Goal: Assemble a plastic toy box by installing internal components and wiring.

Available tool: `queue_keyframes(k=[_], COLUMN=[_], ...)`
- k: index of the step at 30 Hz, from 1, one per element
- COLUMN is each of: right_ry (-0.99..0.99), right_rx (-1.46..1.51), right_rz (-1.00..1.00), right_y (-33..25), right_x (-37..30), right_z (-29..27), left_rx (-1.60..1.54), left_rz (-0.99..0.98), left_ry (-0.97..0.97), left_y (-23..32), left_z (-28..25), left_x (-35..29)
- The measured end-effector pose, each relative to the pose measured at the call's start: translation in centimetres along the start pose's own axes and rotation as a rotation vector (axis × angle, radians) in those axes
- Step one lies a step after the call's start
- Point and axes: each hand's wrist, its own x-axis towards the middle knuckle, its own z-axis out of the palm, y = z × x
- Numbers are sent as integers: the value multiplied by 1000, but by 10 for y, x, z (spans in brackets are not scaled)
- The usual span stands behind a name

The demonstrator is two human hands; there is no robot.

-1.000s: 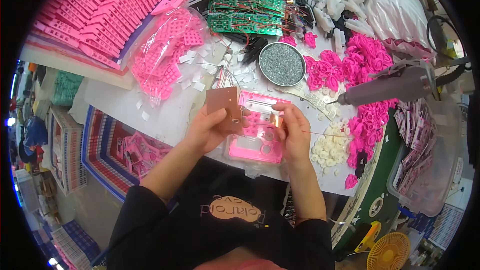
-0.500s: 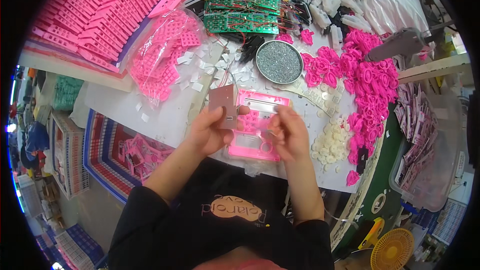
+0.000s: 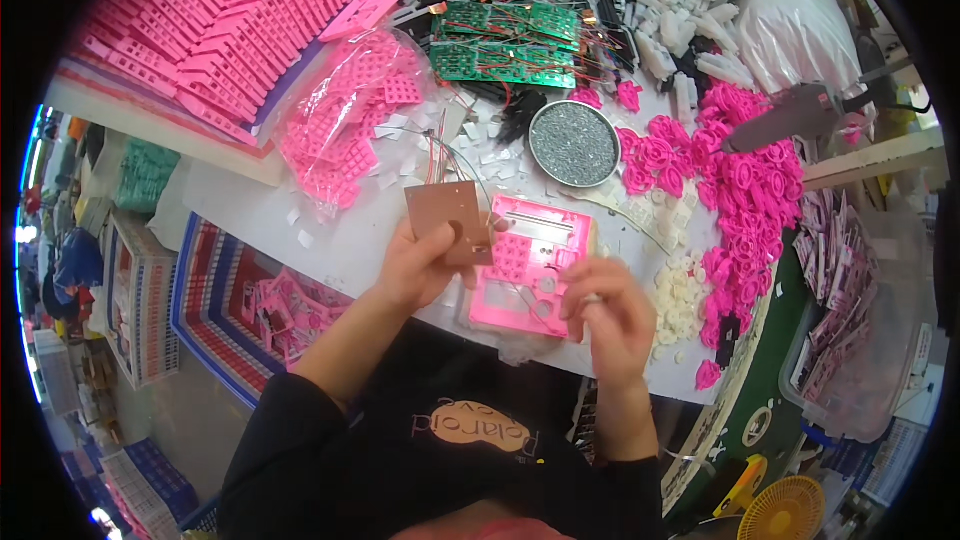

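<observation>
My left hand [image 3: 418,265] grips a brown circuit board [image 3: 445,215] by its lower part, thumb on its flat face. Thin wires [image 3: 438,155] rise from the board's far edge. Just right of it lies a pink plastic casing [image 3: 525,315] with a grid of square openings, a long slot and a round ring. My right hand [image 3: 615,315] is over the casing's right edge, its fingers curled and thumb drawn in. Whatever may be between those fingertips is too small to make out.
Beyond the casing stands a round dish of small screws [image 3: 575,145]. Green circuit boards [image 3: 505,65] are stacked at the back. A bag of pink keypads [image 3: 340,120] lies left. Pink rings [image 3: 745,170] and cream discs [image 3: 682,290] are heaped right, beneath a grey overhanging tool [image 3: 785,118].
The board in my left hand has tilted, showing more of its brown face. My right hand has shifted right and nearer to me, off the casing's middle.
</observation>
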Motion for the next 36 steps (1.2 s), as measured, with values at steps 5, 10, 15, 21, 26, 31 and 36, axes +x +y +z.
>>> queue_keyframes(k=[5, 10, 15, 21, 26, 31, 36], right_ry=[-33, -78, 183, 250, 185, -435, -635], right_rx=[104, 64, 193, 239, -1103, -963, -803], right_rz=[389, 377, 510, 844, 90, -139, -85], right_y=[-8, 12, 7, 5, -45, -28, -16], right_x=[55, 62, 12, -116, -104, -46, -25], right_z=[0, 2, -10, -62, -91, -29, -25], left_rx=[218, 400, 458, 640, 777, 635, 577], left_rz=[-39, -24, -101, -431, -265, -642, -589], left_ry=[-69, -109, -6, -148, -392, -374, -257], left_y=[-5, -5, 11, 34, 4, 14, 10], left_z=[16, 21, 17, 52, 44, 55, 48], left_x=[-6, -7, -17, -27, -36, -24, -42])
